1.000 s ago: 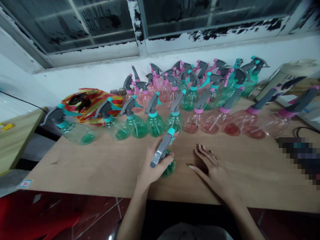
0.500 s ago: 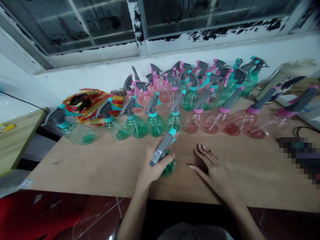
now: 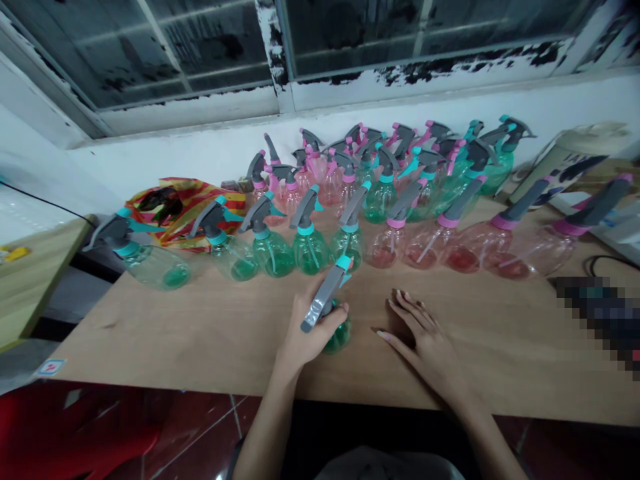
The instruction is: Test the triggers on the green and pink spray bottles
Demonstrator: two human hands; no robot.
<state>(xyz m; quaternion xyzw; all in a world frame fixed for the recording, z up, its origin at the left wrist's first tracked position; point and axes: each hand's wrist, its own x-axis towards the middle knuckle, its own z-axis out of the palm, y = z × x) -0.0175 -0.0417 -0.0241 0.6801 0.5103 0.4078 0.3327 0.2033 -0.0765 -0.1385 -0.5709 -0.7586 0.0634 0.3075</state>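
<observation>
My left hand (image 3: 311, 330) is wrapped round the neck of a green spray bottle (image 3: 338, 337) that stands upright near the table's front edge. Its grey trigger head (image 3: 325, 293) rises above my fingers, with the turquoise nozzle pointing away from me. To the right, my right hand (image 3: 425, 337) lies on the wooden table (image 3: 210, 333), fingers stretched out and holding nothing. Beyond my hands runs a row of spray bottles, green ones such as this bottle (image 3: 311, 252) on the left and pink ones such as this bottle (image 3: 385, 247) on the right.
More pink and green spray bottles (image 3: 383, 200) crowd the back by the wall. A red and yellow plastic bag (image 3: 210, 203) lies back left. At right are a beige container (image 3: 563, 160), a black cable (image 3: 593, 263) and a blurred dark object (image 3: 600, 317). A red chair (image 3: 75, 427) stands front left.
Almost nothing differs. My left hand stays on the green spray bottle and my right hand rests in the same place; the view has shifted very slightly.
</observation>
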